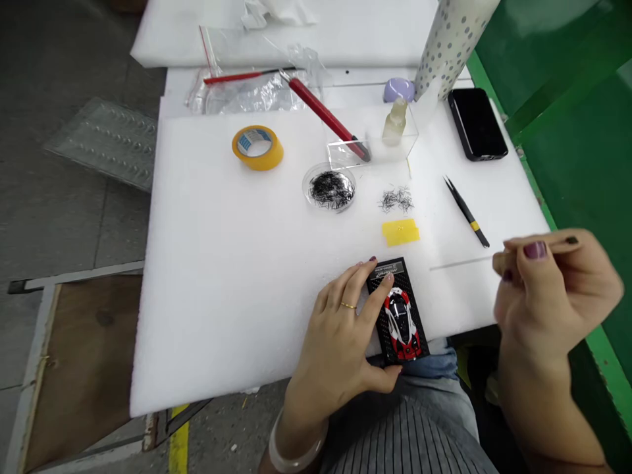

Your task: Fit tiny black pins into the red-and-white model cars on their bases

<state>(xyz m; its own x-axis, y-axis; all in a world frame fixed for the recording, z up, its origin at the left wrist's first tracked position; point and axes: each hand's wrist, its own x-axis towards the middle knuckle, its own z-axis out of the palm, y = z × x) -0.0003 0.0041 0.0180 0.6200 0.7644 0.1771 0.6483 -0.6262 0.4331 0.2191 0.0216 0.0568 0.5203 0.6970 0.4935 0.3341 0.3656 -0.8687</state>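
My left hand (340, 329) holds a black display base (388, 309) at the table's front edge, fingers along its upper left part and thumb at its lower edge. On that base sits a small red, white and black model car (402, 322). My right hand (553, 289) is raised to the right of it, closed in a pinch. From its fingers a thin, pale needle-like stick (461, 263) points left; its exact kind I cannot make out. Beyond the base lie a yellow tape piece (400, 232) with tiny specks and a loose pile of short black bristle-like bits (396, 199).
Farther back are a round dish (330, 189) of black bits, a yellow tape roll (258, 147), a clear tray (368, 153) with a red-handled knife (323, 115) and small bottle (394, 123). Tweezers (467, 212) and a black phone (477, 124) lie at right.
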